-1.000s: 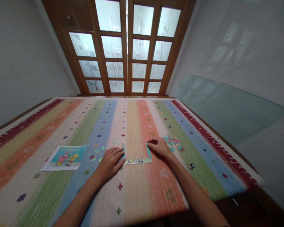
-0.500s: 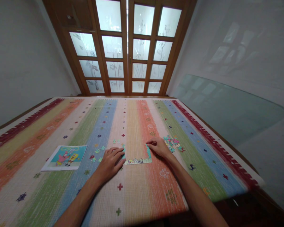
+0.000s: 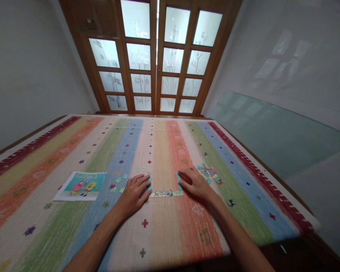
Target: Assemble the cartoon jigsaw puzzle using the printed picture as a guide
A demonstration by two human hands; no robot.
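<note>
A partly joined jigsaw puzzle border (image 3: pixel 167 193) lies on the tablecloth, with a bottom strip and two short teal sides rising from it. Over its left side my left hand (image 3: pixel 136 192) rests palm down, fingers lying flat and holding nothing, partly covering the pieces. My right hand (image 3: pixel 195 183) is at the right side, fingertips touching the teal pieces there; its thumb and forefinger are apart. Just beyond the right hand is a heap of loose jigsaw pieces (image 3: pixel 208 173). Several teal pieces (image 3: pixel 119 180) are scattered left of my left hand.
A printed picture sheet (image 3: pixel 81 187) of cartoon figures lies to the left. Two small pieces (image 3: pixel 141 169) sit beyond my left hand. The striped tablecloth (image 3: pixel 161 151) covers the table. Wooden glazed doors (image 3: pixel 155 75) stand at the far end; a glass panel (image 3: pixel 272 132) leans at the right wall.
My right hand's thumb and forefinger have come apart from a pinch at the border's right side, and the hand has dropped slightly nearer. My left hand stays put. The view has shifted slightly.
</note>
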